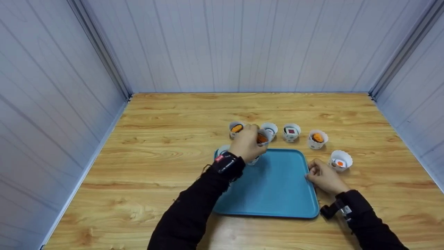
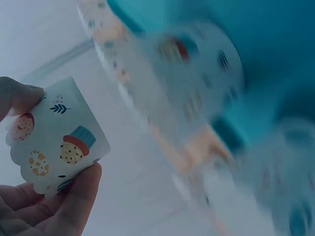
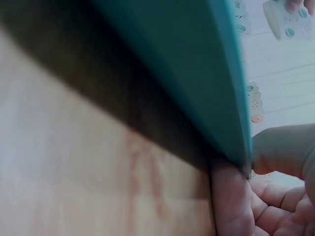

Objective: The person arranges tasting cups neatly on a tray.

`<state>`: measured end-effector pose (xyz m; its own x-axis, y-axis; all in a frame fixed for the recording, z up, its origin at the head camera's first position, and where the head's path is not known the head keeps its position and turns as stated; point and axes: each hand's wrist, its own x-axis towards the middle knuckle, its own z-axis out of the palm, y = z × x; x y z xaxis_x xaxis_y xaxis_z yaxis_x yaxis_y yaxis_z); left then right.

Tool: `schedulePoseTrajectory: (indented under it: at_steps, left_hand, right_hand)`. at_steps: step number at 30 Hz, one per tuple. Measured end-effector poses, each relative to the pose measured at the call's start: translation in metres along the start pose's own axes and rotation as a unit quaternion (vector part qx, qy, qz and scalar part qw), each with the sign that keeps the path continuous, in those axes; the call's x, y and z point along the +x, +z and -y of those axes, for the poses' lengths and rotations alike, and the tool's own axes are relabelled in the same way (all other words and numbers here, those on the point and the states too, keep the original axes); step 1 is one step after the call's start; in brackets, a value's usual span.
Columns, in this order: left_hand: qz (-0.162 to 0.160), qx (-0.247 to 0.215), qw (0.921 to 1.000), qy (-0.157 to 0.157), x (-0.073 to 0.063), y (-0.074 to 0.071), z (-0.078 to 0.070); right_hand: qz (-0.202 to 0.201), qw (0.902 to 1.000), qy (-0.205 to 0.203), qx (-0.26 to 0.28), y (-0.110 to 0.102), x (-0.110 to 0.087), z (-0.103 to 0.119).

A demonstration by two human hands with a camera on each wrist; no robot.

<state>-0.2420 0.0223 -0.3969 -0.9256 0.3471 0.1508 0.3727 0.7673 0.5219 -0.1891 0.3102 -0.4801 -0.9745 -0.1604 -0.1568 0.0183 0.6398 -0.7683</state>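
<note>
My left hand (image 1: 246,144) grips a white paper baking cup (image 2: 61,132) printed with cupcakes, thumb on one side and fingers on the other. An orange-topped piece sits inside it in the head view. The cup is above the far edge of a blue tray (image 1: 277,187). Two more cups stand at the tray's far left, a left one (image 1: 222,150) and one (image 1: 254,161) mostly hidden by the hand. At the tray's right edge, my right hand (image 1: 326,177) pinches the rim between thumb and finger, the rim (image 3: 241,123) showing close up in the right wrist view.
Behind the tray are cups with an orange-topped piece (image 1: 237,128), a white piece (image 1: 270,131) and a dark-red square (image 1: 291,132). To the right stand an orange-topped cup (image 1: 317,139) and a cup (image 1: 340,161) beside my right hand. Pale walls (image 1: 225,45) enclose the wooden table (image 1: 145,159).
</note>
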Motion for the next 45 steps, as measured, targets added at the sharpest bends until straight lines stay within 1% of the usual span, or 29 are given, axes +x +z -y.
schedulePoseTrajectory:
  at_steps: [5,9,14,20,25,32,38,45]
  left_hand:
    - [0.036,0.028,0.9988,0.018,0.003,0.023,-0.017]
    - [0.055,0.053,0.9967,0.028,0.007,0.04,-0.027]
    - [0.073,0.074,0.9944,0.021,0.012,0.057,-0.03]
    - [0.083,0.093,0.9922,0.005,0.016,0.071,-0.029]
    - [0.093,0.101,0.9905,-0.012,0.017,0.076,-0.03]
    - [0.106,0.105,0.9885,-0.025,0.018,0.077,-0.032]
    - [0.109,0.12,0.9866,-0.021,0.019,0.075,-0.033]
    - [0.114,0.133,0.9844,-0.01,0.019,0.073,-0.034]
  right_hand:
    - [0.005,0.9999,0.0,0.012,0.001,0.0,0.0]
    - [0.007,0.9999,0.001,0.012,0.0,0.001,0.0]
    - [0.006,0.9999,0.008,0.01,0.0,0.001,-0.001]
    - [0.003,1.0,0.003,0.002,-0.001,0.001,-0.001]
    - [0.002,1.0,0.006,0.001,0.0,0.001,-0.001]
    - [0.0,1.0,0.005,0.005,0.0,0.001,-0.001]
    - [-0.001,1.0,-0.007,0.006,0.0,0.001,-0.001]
    - [0.002,1.0,0.003,0.001,-0.001,0.001,-0.002]
